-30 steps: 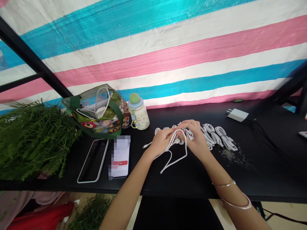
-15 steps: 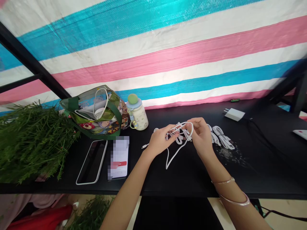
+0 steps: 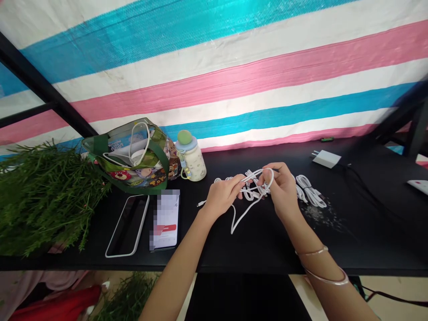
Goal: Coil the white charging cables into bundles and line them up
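Between my two hands runs a looped white charging cable (image 3: 245, 212), part of it hanging in a bend toward the table. My left hand (image 3: 222, 195) is closed, pinching the gathered strands at their left side. The fingers of my right hand (image 3: 280, 185) are closed round the right end of the loop. A white cable plug (image 3: 201, 203) lies on the table just left of my left hand. Behind the held loop lie more coiled white cables (image 3: 248, 195), partly hidden by my fingers. Bundled white cables (image 3: 310, 191) rest to the right of my right hand.
On the black table (image 3: 254, 254) stand a patterned bag (image 3: 133, 160) and a bottle with a green lid (image 3: 194, 160). Two phones, one dark-screened (image 3: 129, 227) and one lit (image 3: 166, 223), lie left. A white charger (image 3: 327, 159) sits right; a leafy plant (image 3: 43, 200) fills the far left.
My left fingers have drawn closer together on the strands. My right hand has shifted slightly right, with the loop's end following it.
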Demonstrator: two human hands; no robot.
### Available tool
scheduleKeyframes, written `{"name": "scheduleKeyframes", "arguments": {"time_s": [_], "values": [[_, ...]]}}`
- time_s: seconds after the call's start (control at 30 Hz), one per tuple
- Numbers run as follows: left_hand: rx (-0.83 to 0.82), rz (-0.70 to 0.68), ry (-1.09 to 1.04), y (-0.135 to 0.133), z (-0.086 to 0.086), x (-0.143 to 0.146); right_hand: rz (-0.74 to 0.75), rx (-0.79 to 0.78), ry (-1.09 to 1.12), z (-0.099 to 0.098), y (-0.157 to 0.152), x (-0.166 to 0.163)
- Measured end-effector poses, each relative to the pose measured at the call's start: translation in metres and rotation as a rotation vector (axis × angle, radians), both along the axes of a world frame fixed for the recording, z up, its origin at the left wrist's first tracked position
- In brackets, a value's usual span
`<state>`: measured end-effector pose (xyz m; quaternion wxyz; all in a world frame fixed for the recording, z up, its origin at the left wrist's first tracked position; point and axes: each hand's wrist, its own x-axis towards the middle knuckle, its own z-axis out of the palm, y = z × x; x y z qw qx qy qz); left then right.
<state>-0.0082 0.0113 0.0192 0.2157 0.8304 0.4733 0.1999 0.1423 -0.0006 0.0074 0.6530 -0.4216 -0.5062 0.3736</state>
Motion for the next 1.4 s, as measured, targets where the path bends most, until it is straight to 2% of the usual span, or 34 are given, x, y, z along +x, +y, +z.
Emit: {"name": "scheduleKeyframes", "arguments": {"time_s": [0.3,0.43,0.77,1.07,1.27,1.4], "values": [[0.111,0.139,-0.040,0.001,-0.002,0.000,-0.006,0.001,-0.009,-0.003,0.002,-0.001],[0.159,0.202,-0.020,0.000,-0.003,0.001,0.060,0.004,-0.005,-0.005,0.003,-0.003],[0.126,0.294,-0.083,-0.003,-0.007,0.006,0.268,-0.107,0.075,-0.004,0.000,-0.007],[0.069,0.269,-0.344,0.000,-0.011,0.005,0.363,-0.186,0.116,-0.003,-0.003,-0.011],[0.098,0.269,-0.328,-0.001,-0.010,0.005,0.320,-0.179,0.139,-0.002,-0.003,-0.011],[0.181,0.310,-0.281,-0.002,-0.010,0.005,0.330,-0.223,0.159,-0.002,-0.003,-0.011]]}}
